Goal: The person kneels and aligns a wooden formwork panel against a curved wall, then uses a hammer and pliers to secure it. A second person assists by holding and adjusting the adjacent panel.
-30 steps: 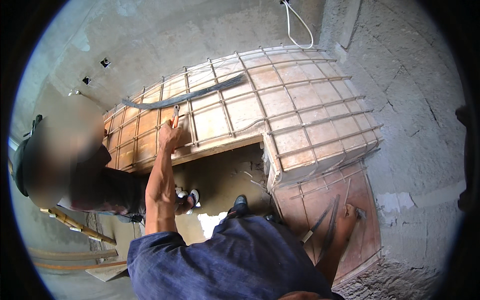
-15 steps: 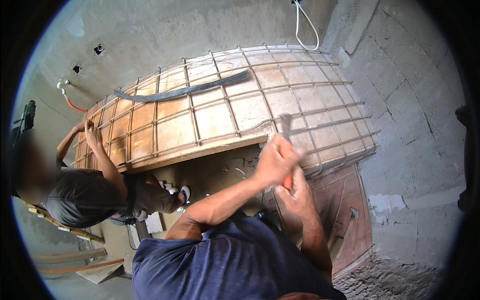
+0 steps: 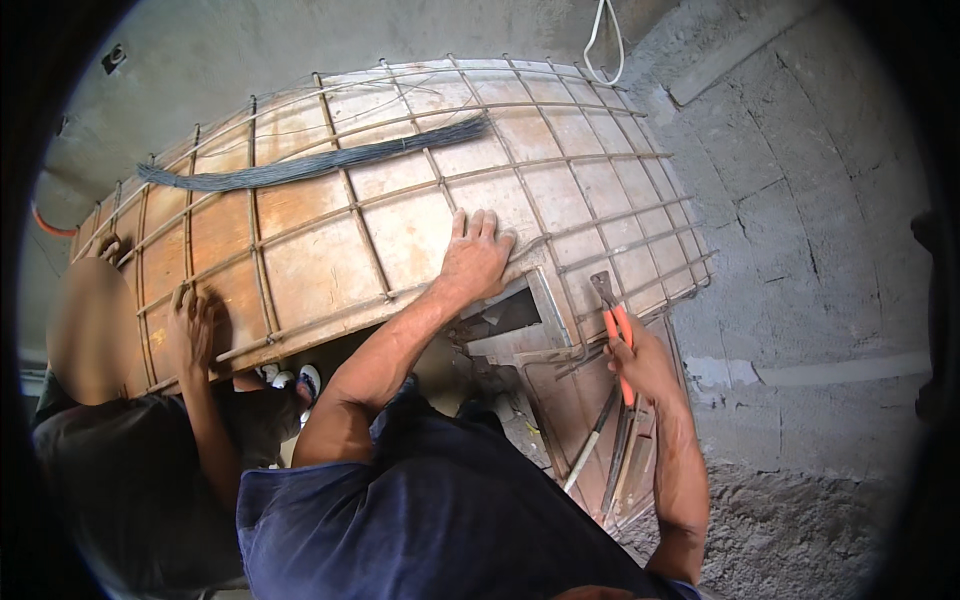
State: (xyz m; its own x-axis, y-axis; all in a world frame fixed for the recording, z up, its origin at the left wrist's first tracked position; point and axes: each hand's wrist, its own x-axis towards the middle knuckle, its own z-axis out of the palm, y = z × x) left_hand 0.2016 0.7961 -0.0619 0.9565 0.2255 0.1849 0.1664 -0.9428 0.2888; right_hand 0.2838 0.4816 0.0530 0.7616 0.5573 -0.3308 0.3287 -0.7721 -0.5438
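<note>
My left hand (image 3: 477,255) lies flat on the pale wooden board (image 3: 405,240), its fingers stretched out near a rebar close to the front edge. The tie-wire pincers (image 3: 612,318) are in my right hand (image 3: 645,360), which is closed around the orange handles. Their dark metal head points up and away, over the right end of the rebar grid (image 3: 520,184). The grid of thin rusty bars covers the board. A long bundle of dark tie wire (image 3: 320,165) lies across the bars toward the back.
A co-worker's hand (image 3: 192,325) touches the grid's left front edge. Rough block wall (image 3: 790,230) stands at right. Below the board, several long tools (image 3: 592,445) lie on a reddish panel. A white cable loop (image 3: 597,45) hangs at the back.
My left hand has left the pincers and now rests on the board. My right hand has moved right with the pincers. The view has shifted, bringing the co-worker nearer.
</note>
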